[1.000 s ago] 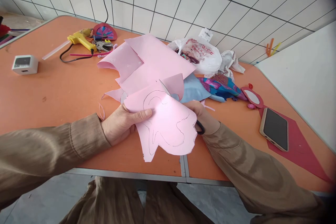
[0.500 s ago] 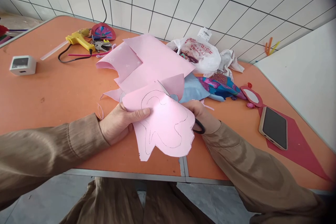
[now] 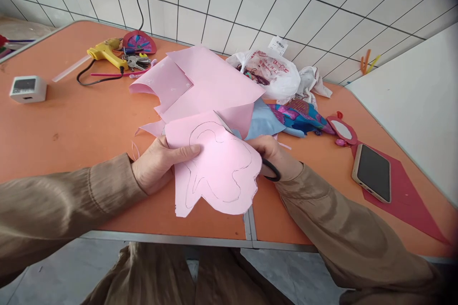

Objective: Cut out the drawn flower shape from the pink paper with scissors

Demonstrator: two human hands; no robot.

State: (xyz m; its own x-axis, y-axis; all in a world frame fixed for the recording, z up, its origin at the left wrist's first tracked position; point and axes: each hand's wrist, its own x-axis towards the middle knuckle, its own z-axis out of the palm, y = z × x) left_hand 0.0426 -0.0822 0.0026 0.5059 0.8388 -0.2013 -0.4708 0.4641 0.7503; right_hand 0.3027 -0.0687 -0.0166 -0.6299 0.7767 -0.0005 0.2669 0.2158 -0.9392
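My left hand (image 3: 159, 164) pinches the left edge of a pink sheet (image 3: 218, 171) that bears a pencilled curvy outline, thumb on top. My right hand (image 3: 274, 152) is closed round black-handled scissors (image 3: 270, 170); a blade tip shows at the sheet's upper edge, where it is cut. The sheet hides most of the scissors and the right fingers. Both hands hover over the near edge of the orange table (image 3: 78, 124).
Larger pink sheets (image 3: 207, 81) lie behind. A yellow glue gun (image 3: 107, 55), keys (image 3: 136, 62) and a white box (image 3: 26, 89) sit at the left. A plastic bag (image 3: 272, 74), colourful cloth (image 3: 300, 116), a small mirror (image 3: 343, 131) and a phone (image 3: 372, 172) on red paper lie at the right.
The held pink sheet has shifted slightly left and down, and turned a little. The flap at its upper right has flattened as the scissors went further in.
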